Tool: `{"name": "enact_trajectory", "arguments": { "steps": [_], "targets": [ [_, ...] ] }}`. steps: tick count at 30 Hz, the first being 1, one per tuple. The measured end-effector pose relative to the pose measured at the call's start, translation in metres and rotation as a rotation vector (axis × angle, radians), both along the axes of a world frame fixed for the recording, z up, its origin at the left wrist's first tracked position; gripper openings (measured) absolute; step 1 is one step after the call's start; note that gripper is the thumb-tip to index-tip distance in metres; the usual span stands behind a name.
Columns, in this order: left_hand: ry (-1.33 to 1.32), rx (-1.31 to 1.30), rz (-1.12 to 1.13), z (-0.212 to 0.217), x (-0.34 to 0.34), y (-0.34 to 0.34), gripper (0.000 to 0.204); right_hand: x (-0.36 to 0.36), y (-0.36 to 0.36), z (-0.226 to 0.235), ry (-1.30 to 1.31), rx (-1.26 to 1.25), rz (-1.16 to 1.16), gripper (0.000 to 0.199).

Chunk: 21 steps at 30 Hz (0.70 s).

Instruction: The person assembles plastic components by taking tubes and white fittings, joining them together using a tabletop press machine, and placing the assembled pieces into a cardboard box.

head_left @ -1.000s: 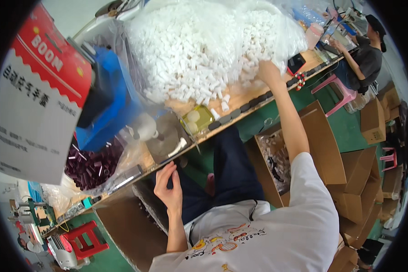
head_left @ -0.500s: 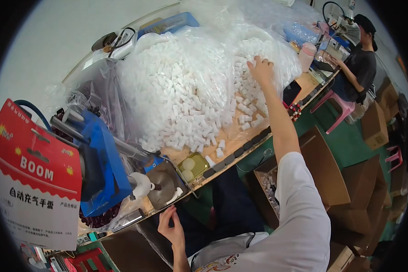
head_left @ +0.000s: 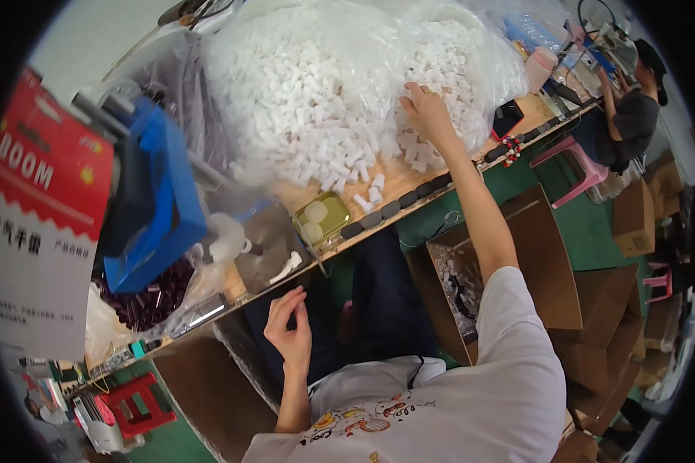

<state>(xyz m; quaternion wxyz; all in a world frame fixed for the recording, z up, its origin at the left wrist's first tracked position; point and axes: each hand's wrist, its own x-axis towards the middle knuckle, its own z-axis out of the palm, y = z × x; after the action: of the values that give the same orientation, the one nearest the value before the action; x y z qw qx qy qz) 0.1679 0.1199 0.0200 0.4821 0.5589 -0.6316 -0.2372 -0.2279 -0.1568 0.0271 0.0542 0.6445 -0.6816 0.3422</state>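
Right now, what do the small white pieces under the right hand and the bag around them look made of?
White pieces: probably moulded plastic, matte, uniform in shape and colour. Bag: thin clear plastic film, glossy and wrinkled. The right hand rests on the heap.

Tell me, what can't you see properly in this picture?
- Right hand: its fingertips sink into the heap of small white pieces, so anything pinched there is hidden in the head view.
- Left hand: fingers curl inward; too small to tell if it holds something.
- Open cardboard box: the forearm crosses it; its contents are too small to name.
- Dark red pieces: blurred behind a clear bag.
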Motion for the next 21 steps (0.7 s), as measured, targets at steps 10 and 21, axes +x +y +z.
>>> {"name": "enact_trajectory", "arguments": {
  "steps": [10,21],
  "targets": [
    [0.046,-0.075,0.095,0.01,0.031,0.007,0.019,0.117,0.139,0.043,-0.231,0.308,0.429,0.018],
    [0.081,-0.132,0.16,0.052,0.046,-0.072,0.019,0.152,0.146,0.027,0.154,0.356,0.261,0.018]
  ]
}}
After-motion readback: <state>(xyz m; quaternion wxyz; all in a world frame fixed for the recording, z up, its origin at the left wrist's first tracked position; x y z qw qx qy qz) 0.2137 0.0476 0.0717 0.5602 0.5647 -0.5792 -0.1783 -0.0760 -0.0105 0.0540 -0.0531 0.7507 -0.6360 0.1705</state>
